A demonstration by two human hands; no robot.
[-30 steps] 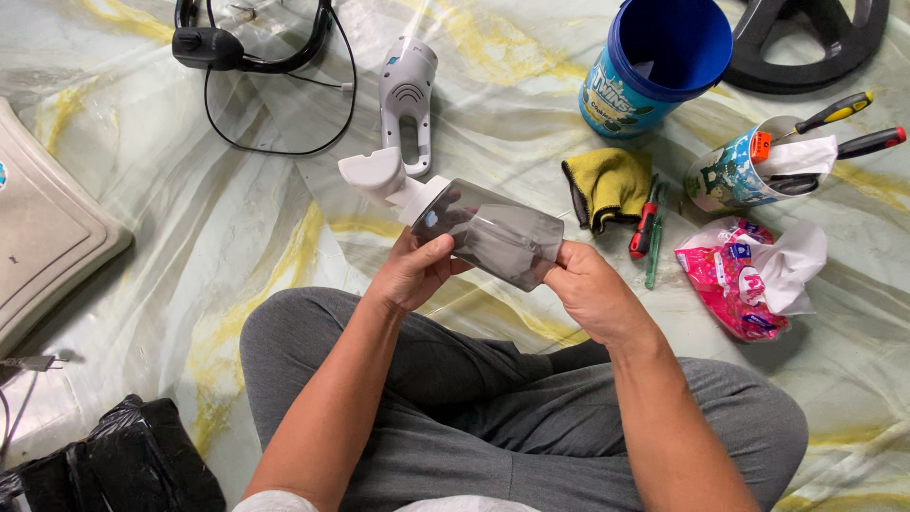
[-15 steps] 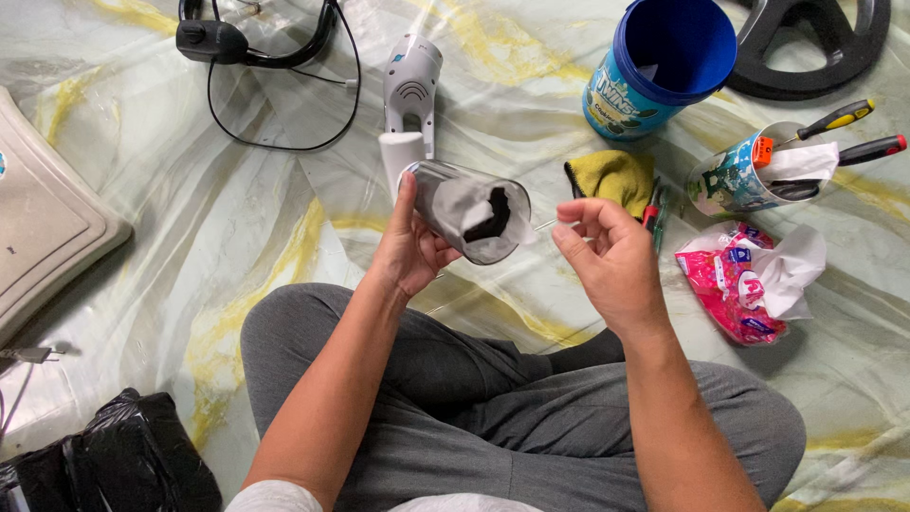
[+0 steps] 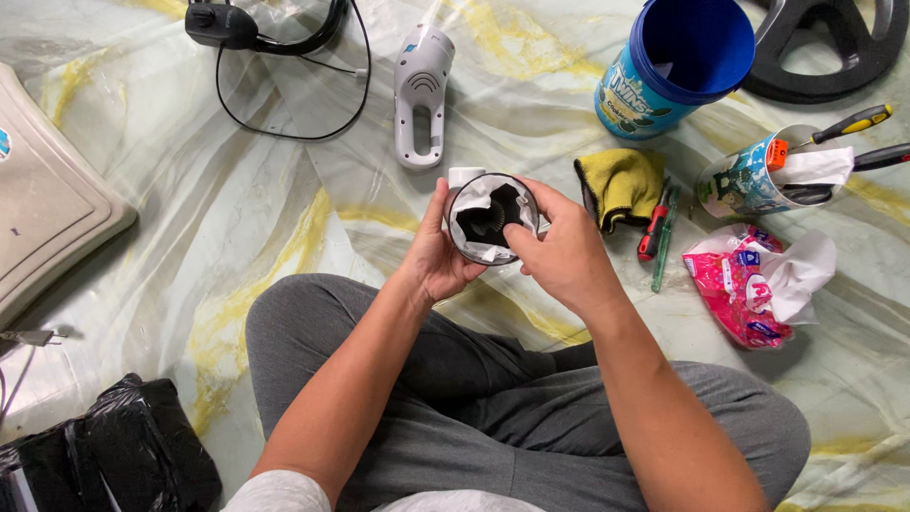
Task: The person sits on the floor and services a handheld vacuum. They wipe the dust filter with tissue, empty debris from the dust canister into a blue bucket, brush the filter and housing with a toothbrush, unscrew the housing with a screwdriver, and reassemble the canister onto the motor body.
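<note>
I sit cross-legged in grey trousers on a plastic-covered floor. My left hand (image 3: pixel 434 261) grips a clear grey dust cup (image 3: pixel 490 218) from the side, its open mouth turned up toward me. Inside it shows a black filter with white tissue around it. My right hand (image 3: pixel 566 254) rests on the cup's right rim, with the fingertips reaching into the opening. A white handheld vacuum body (image 3: pixel 420 93) lies on the floor just beyond the cup.
A blue tub (image 3: pixel 675 66), a yellow cloth (image 3: pixel 621 185), small screwdrivers (image 3: pixel 656 230), a tool cup (image 3: pixel 758 175) and a pink tissue pack (image 3: pixel 749 284) lie at the right. Black cable and charger (image 3: pixel 265 43) lie far left, a beige panel (image 3: pixel 47 199) left, a black bag (image 3: pixel 104 455) near-left.
The dust cup, held sideways between both hands a second ago, has been turned mouth-up. My right hand moved from its end to the open rim, fingers going inside.
</note>
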